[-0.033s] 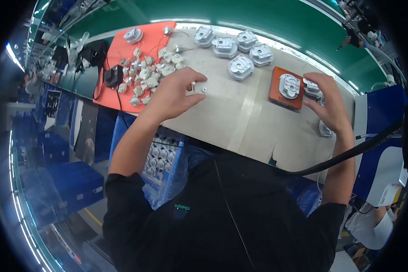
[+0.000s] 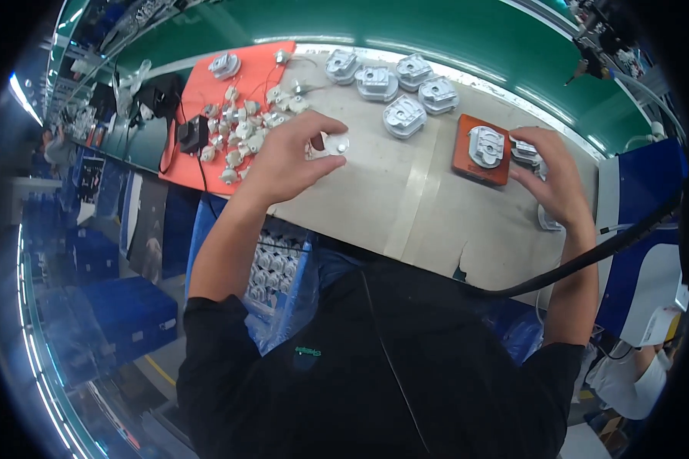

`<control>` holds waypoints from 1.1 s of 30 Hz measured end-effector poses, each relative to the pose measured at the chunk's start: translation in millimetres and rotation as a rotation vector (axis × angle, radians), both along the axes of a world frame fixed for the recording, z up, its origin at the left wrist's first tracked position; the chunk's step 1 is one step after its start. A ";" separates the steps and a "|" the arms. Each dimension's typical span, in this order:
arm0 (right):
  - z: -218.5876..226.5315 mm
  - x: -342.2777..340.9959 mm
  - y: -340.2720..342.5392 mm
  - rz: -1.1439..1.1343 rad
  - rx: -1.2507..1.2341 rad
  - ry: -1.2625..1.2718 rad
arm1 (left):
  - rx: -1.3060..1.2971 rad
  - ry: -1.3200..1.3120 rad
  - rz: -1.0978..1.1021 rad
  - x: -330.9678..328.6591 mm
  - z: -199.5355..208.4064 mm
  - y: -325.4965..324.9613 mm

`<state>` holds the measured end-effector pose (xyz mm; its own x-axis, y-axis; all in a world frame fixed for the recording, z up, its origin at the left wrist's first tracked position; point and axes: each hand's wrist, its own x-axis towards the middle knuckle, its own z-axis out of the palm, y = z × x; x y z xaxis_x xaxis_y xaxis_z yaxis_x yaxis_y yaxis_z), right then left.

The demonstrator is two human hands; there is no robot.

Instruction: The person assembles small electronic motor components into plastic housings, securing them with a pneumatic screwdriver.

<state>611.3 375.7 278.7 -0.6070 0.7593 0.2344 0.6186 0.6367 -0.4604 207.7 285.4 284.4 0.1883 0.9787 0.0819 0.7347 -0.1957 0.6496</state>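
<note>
My left hand [image 2: 295,157] is closed in a pinch, with a small round white part [image 2: 337,144] between thumb and fingers. It is raised over the table beside several small white parts with metal caps and thin wires [image 2: 246,130]. At the right, my right hand [image 2: 551,172] is curved with thumb and forefinger apart, their tips close to the right edge of an orange block [image 2: 462,157]. On that block sits a white oval housing [image 2: 486,147]. Another white housing [image 2: 525,151] lies partly hidden between the right thumb and forefinger; I cannot tell whether they touch it.
Several white housings [image 2: 404,117] stand at the back middle, and one more [image 2: 547,219] is partly behind my right wrist. A red-orange mat [image 2: 199,92] carries a black box with a cable [image 2: 192,134]. A thick black hose [image 2: 574,271] crosses at the right. Below the table edge sits a blue-lined bin of white parts [image 2: 302,275].
The small white part in my left hand has turned, so a bright round face shows instead of a small central hole. My right fingertips are slightly nearer the orange block.
</note>
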 end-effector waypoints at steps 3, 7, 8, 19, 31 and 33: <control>-1.8 -6.6 -13.6 0.043 -0.234 0.248 | 0.038 -0.744 -0.031 6.3 -0.5 3.8; -6.9 -39.8 -22.6 0.128 -0.320 0.488 | -0.029 -0.985 -0.043 38.5 -1.3 8.2; -8.1 -47.4 -21.4 0.135 -0.362 0.475 | -0.019 -0.861 0.012 43.1 -3.4 11.6; -9.8 -49.8 -20.0 0.236 -0.418 0.391 | 0.228 -0.950 0.342 -37.2 -17.6 27.9; -13.2 -82.9 -13.5 0.220 -0.266 0.576 | -0.069 -1.346 -0.243 26.9 -28.1 4.1; -12.1 -93.5 -13.2 0.331 -0.224 0.645 | -0.168 -1.429 -0.262 61.6 -38.5 2.8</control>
<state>517.8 362.5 266.6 -0.6066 0.6327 0.4814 -0.0240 0.5907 -0.8066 269.2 288.2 245.9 0.2163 0.9467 0.2386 -0.5856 -0.0697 0.8076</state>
